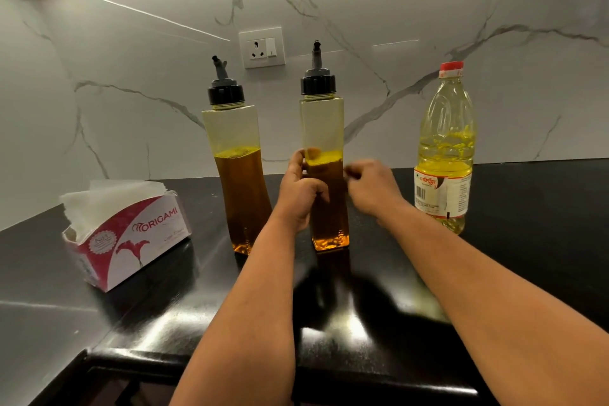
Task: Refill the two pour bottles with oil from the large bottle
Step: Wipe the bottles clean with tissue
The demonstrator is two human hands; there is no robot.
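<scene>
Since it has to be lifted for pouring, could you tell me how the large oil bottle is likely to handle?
The large oil bottle looks about half full, so probably fairly heavy low down. Its thin clear plastic wall may give under a firm grip. Tall on a narrow base, it could tip if pushed high up, near its red cap.

You see amber oil under black caps in both pour bottles (pixel 242 181) (pixel 324 142); at three o'clock the large bottle (pixel 445 148) is pale yellow, red-capped; at nine o'clock a white-and-crimson tissue box (pixel 131 234); glossy black counter (pixel 527 241); grey-veined white marble wall (pixel 131 76).
</scene>
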